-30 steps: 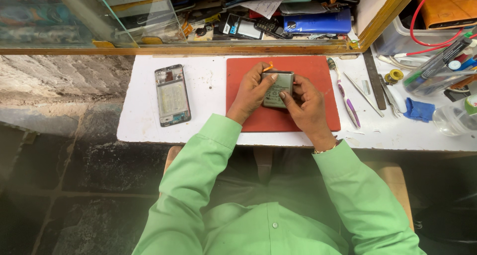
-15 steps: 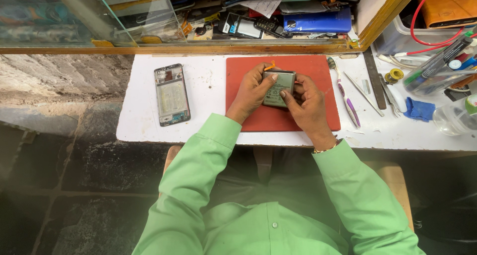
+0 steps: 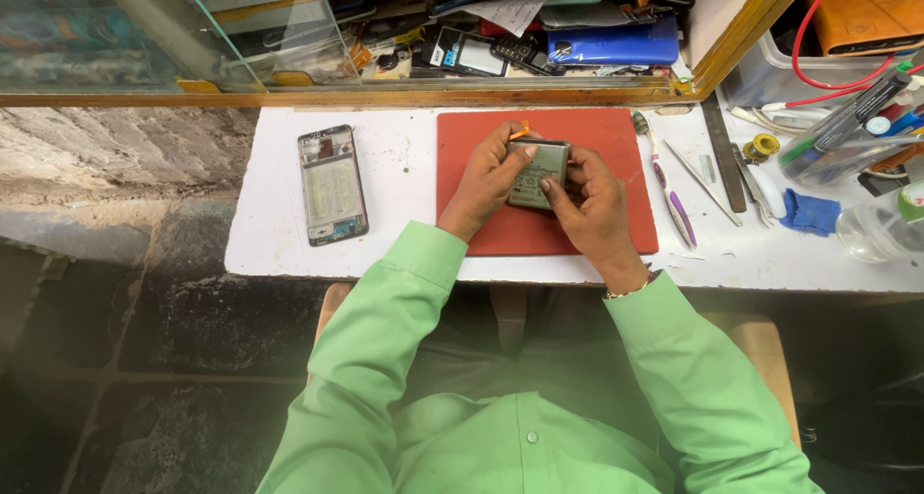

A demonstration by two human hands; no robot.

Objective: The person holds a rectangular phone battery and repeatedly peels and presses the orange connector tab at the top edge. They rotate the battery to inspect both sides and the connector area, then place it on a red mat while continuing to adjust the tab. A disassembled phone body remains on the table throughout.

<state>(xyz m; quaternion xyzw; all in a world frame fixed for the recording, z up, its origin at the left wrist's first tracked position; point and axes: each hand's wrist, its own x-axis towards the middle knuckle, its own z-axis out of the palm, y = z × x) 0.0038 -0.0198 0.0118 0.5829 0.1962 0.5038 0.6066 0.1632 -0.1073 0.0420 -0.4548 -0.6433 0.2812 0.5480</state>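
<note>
Left hand and right hand grip a grey phone part over the red mat.

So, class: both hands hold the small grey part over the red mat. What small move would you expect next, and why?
Probably the right hand keeps pressing its thumb along the grey part while the left hand steadies it. Both hands grip it above the red mat; the opened phone frame lies apart, untouched, on the white table.

Bright, even light, sharp centre, edges bowed, perhaps slightly soft.
</note>
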